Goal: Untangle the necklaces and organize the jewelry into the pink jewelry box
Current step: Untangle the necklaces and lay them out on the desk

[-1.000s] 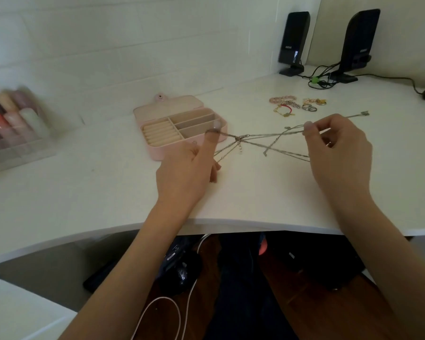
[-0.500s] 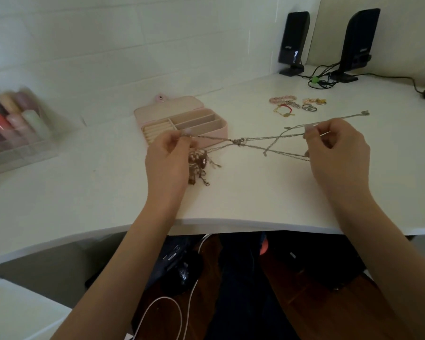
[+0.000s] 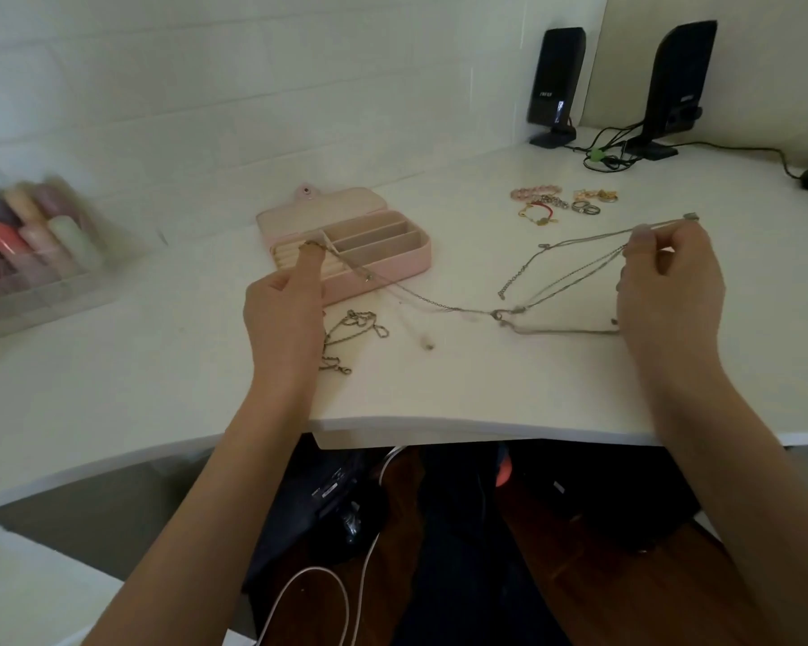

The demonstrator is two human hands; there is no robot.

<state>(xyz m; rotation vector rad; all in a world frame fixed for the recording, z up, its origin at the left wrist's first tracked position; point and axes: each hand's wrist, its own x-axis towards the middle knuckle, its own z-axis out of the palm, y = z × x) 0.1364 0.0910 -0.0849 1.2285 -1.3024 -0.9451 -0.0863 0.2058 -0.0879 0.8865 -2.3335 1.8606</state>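
The open pink jewelry box [image 3: 383, 268] sits at the desk's middle, its compartments showing. My left hand [image 3: 283, 314] pinches one end of a thin chain in front of the box. That chain runs right to a knot of tangled necklaces [image 3: 502, 313] resting near the desk surface. My right hand [image 3: 668, 282] pinches several silver strands that rise from the knot. A loose chain [image 3: 351, 331] lies coiled on the desk beside my left hand.
Bracelets and rings [image 3: 560, 205] lie in a small group behind the necklaces. Two black speakers [image 3: 556, 86] with cables stand at the back right. A clear organizer of pastel items [image 3: 29, 244] sits at the left. The desk edge [image 3: 439, 426] curves just below my wrists.
The taut bundle has slackened and the knot has dropped toward the desk. A chain has come free and lies coiled by my left hand, which now holds a single strand over the box.
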